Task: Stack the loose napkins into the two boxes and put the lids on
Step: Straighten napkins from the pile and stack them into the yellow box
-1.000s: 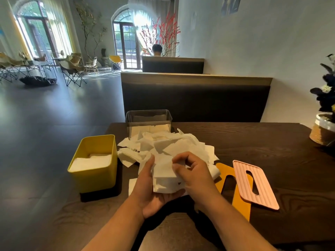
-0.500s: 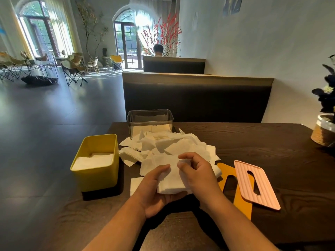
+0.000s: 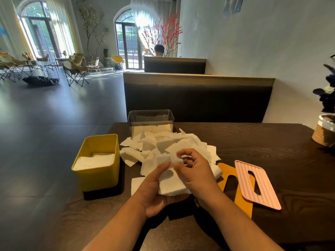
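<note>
Left hand (image 3: 155,194) grips a stack (image 3: 172,186); right hand (image 3: 196,173) pinches a napkin (image 3: 178,158) atop it. Yellow box (image 3: 97,178) hugs the tabletop's (image 3: 253,142) left edge.

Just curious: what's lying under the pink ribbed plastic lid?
A flat orange-yellow plastic lid with a slot, resting on the dark wooden table. The pink ribbed lid covers much of its right side, so that part cannot be seen.

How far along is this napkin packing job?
Started: the yellow box and clear box each hold some napkins. In hand: the left hand holds a small stack, the right hand pinching its top edge. Left: the loose pile, then the pink lid and yellow lid, both lying on the table.
</note>
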`<state>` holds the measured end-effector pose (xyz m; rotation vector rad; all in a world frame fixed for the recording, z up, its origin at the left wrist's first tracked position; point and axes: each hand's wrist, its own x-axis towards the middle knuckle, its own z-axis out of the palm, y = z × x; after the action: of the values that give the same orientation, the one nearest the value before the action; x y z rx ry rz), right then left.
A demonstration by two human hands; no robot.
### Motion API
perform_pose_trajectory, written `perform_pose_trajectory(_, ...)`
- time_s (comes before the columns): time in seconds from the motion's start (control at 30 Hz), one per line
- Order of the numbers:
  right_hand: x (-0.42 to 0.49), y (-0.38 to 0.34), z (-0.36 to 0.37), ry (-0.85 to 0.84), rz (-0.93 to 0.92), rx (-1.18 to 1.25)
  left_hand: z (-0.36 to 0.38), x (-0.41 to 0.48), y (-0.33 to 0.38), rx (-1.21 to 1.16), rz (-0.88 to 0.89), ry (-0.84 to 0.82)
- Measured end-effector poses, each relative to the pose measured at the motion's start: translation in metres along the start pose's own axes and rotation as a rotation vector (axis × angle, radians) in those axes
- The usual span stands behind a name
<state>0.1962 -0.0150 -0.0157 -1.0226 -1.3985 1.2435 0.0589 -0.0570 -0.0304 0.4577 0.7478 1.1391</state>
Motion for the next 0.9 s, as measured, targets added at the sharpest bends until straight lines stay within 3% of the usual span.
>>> perform_pose_trajectory(0.2,-0.005,0.009,0.001,0.074,-0.144,-0.399,0.006,-0.006,0.001,-0.034,0.025,0.003)
perform_pose_trajectory(0.33,-0.007,0.005,-0.009,0.090,-0.179,-0.406,0.003,-0.001,0.004,-0.128,-0.005,-0.006)
perform_pose_trajectory(0.47,-0.009,-0.008,-0.047,0.114,-0.093,-0.403,-0.006,0.005,0.004,-0.291,-0.093,-0.047)
perform_pose_trajectory(0.63,-0.013,-0.007,-0.087,-0.040,0.023,-0.857,-0.008,0.007,0.005,-0.305,-0.084,-0.032)
perform_pose_trajectory(0.77,-0.019,-0.001,-0.093,-0.225,-0.025,-1.193,-0.012,0.009,0.005,-0.300,-0.074,-0.023)
perform_pose_trajectory(0.83,-0.018,0.002,-0.090,-0.199,-0.042,-1.270,-0.012,0.010,0.005,-0.291,-0.069,0.005)
perform_pose_trajectory(0.9,-0.014,0.004,-0.087,-0.065,-0.016,-1.220,-0.008,0.008,0.004,-0.230,-0.064,0.038)
